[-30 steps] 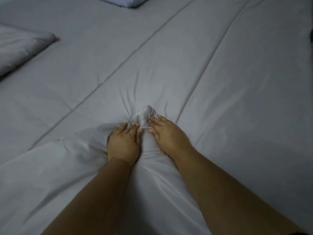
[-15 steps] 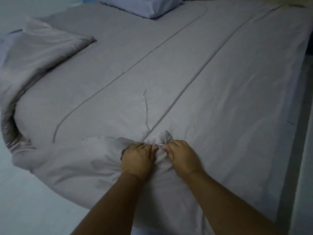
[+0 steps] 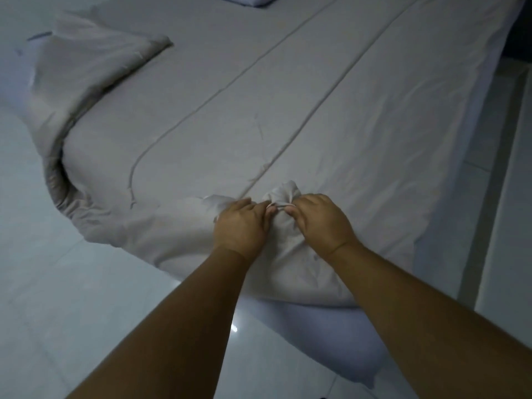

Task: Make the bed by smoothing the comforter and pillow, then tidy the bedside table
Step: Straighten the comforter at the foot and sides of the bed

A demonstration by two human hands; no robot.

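A pale grey comforter with long stitched seams covers the bed. Its near corner is bunched into a small peak at the foot end. My left hand and my right hand sit side by side there, both pinching that bunched fabric between fingers and thumbs. At the left, a part of the comforter is folded back on itself and hangs over the bed's side. A bluish pillow shows only partly at the top edge.
Glossy pale floor tiles lie to the left and below the bed. A light blue sheet hangs under the comforter's near edge. A floor strip runs along the bed's right side.
The view has pulled back and the comforter's corner has come toward the foot of the bed with both hands still gripping it. The floor and the folded left part now show.
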